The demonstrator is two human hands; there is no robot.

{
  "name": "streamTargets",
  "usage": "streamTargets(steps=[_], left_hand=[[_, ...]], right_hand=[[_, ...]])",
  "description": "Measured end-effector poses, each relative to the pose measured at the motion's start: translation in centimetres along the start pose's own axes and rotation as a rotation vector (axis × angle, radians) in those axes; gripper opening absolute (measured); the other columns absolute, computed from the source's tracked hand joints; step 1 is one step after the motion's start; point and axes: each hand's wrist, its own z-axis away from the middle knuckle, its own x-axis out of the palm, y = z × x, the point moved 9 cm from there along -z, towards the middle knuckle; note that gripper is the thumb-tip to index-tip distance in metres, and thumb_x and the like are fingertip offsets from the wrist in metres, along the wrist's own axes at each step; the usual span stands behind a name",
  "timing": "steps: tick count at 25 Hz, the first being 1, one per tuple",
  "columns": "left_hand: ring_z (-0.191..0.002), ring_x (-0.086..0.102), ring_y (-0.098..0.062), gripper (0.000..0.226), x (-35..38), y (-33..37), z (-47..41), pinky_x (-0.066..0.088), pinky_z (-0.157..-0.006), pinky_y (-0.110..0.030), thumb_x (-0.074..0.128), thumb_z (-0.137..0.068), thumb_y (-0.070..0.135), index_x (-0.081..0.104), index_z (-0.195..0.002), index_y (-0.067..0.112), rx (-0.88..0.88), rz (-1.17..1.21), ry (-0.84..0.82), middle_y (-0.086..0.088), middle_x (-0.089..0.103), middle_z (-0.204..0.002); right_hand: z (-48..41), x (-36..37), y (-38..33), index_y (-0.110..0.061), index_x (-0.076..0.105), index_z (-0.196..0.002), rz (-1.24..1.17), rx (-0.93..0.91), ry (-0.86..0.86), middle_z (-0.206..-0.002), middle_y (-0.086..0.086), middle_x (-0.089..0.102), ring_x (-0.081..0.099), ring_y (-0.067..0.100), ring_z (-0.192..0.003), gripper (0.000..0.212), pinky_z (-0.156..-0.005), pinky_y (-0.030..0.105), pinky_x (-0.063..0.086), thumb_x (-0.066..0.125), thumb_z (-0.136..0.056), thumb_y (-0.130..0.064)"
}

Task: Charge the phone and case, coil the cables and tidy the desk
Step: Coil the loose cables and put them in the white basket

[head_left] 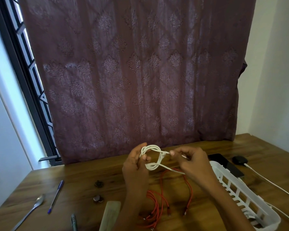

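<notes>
Head view.
- Your left hand [137, 165]: fingers curled round the white cable coil [151, 157], held above mid-desk [83, 177].
- Your right hand [190, 161]: thumb and forefinger pinch the coil's loose end, just right of the loops.
- Orange cables [165, 197]: sprawled on the desk beneath your hands.
- Phone [222, 161], black case [240, 160]: far right, beyond the white basket [232, 185].
- Blue pen [56, 195], spoon [35, 205]: near left.

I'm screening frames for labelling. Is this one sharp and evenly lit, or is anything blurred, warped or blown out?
Head view: soft throughout, with the left hand and right hand on the white cable slightly smeared. Head view: the wide lens bends the window frame. Head view: daylight washes out the far left and glows through the curtain, leaving the desk dim.
</notes>
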Motion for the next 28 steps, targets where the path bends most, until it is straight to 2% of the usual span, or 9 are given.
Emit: streamTargets(steps=[3, 6, 9, 12, 14, 17, 20, 23, 28], left_hand=[[-0.071, 0.061, 0.004, 0.039, -0.1, 0.5, 0.3, 0.043, -0.065, -0.005, 0.048, -0.087, -0.005, 0.065, -0.103, 0.027, 0.063, -0.109, 0.002, 0.014, 0.068, -0.068], [-0.072, 0.060, 0.001, 0.042, -0.6, 1.2, 0.2, 0.042, -0.066, -0.006, 0.048, -0.088, -0.004, 0.061, -0.100, 0.035, 0.083, -0.139, 0.046, 0.009, 0.067, -0.069], [-0.070, 0.060, -0.003, 0.040, -1.0, 0.5, -0.1, 0.046, -0.072, -0.017, 0.050, -0.089, -0.001, 0.061, -0.098, 0.036, -0.004, 0.019, 0.074, 0.003, 0.067, -0.070], [-0.075, 0.063, -0.014, 0.030, 0.3, -1.2, 0.5, 0.050, -0.080, -0.035, 0.048, -0.089, -0.004, 0.062, -0.104, 0.018, -0.211, 0.371, 0.009, -0.004, 0.068, -0.077], [-0.076, 0.064, -0.016, 0.026, 1.4, -1.9, 1.2, 0.053, -0.077, -0.036, 0.047, -0.089, -0.005, 0.057, -0.109, 0.008, -0.330, 0.475, -0.061, -0.009, 0.067, -0.088], [-0.089, 0.062, -0.015, 0.044, 1.6, -2.4, 0.8, 0.053, -0.075, -0.027, 0.053, -0.084, -0.009, 0.050, -0.115, 0.022, -0.356, 0.271, -0.208, -0.006, 0.062, -0.110], [-0.098, 0.061, -0.005, 0.067, 2.1, -0.9, -0.3, 0.051, -0.073, -0.019, 0.063, -0.081, 0.000, 0.037, -0.126, 0.042, -0.163, -0.015, -0.444, 0.014, 0.051, -0.121], [-0.094, 0.064, 0.001, 0.058, 2.8, 0.1, -0.3, 0.052, -0.082, -0.020, 0.066, -0.082, 0.008, 0.046, -0.128, 0.036, -0.093, -0.147, -0.595, 0.016, 0.062, -0.109], [-0.072, 0.067, -0.002, 0.027, 1.7, 1.4, -0.6, 0.053, -0.068, -0.014, 0.072, -0.077, 0.012, 0.068, -0.103, 0.021, 0.064, -0.338, -0.441, 0.002, 0.072, -0.077]], right_hand=[[0.1, -0.4, -2.7, -0.030, 0.073, -0.087, 0.488, -0.134, -0.007, -0.083, -0.007, 0.073, 0.064, 0.015, -0.080, 0.014, -0.061, 0.025, 0.044, 0.063, -0.083, -0.038], [0.1, -0.3, -2.6, -0.033, 0.071, -0.089, 0.638, -0.127, -0.046, -0.079, -0.007, 0.071, 0.061, 0.011, -0.076, 0.026, -0.050, 0.018, 0.032, 0.056, -0.083, -0.053], [-0.1, 1.1, -0.2, -0.031, 0.069, -0.074, 0.297, -0.014, -0.174, -0.061, -0.006, 0.064, 0.059, 0.005, -0.061, 0.033, -0.054, 0.024, 0.041, 0.052, -0.080, -0.058], [0.0, 3.5, 1.8, -0.021, 0.069, -0.094, -0.109, 0.146, -0.252, -0.048, -0.013, 0.060, 0.054, -0.001, -0.045, 0.027, -0.045, 0.013, 0.038, 0.047, -0.093, -0.036], [0.2, 4.3, 2.1, -0.011, 0.067, -0.104, -0.346, 0.201, -0.258, -0.056, -0.008, 0.063, 0.052, 0.001, -0.043, 0.025, -0.040, 0.013, 0.037, 0.045, -0.096, -0.020], [-0.3, 4.2, 1.8, -0.003, 0.066, -0.105, -0.329, 0.129, -0.252, -0.063, -0.002, 0.062, 0.052, -0.001, -0.047, 0.025, -0.048, 0.010, 0.040, 0.043, -0.096, -0.009], [-0.6, 4.7, 1.1, -0.010, 0.069, -0.101, -0.246, 0.059, -0.334, -0.080, -0.004, 0.070, 0.064, -0.002, -0.069, 0.025, -0.065, 0.013, 0.047, 0.044, -0.095, -0.007], [-0.3, 5.1, 0.3, -0.015, 0.069, -0.096, -0.211, 0.004, -0.408, -0.084, -0.006, 0.072, 0.067, 0.004, -0.079, 0.024, -0.071, 0.016, 0.051, 0.047, -0.093, -0.007], [-0.8, 4.1, -0.7, -0.017, 0.066, -0.081, -0.151, -0.096, -0.303, -0.068, -0.010, 0.069, 0.063, 0.000, -0.065, 0.017, -0.060, 0.014, 0.046, 0.055, -0.089, -0.008]])
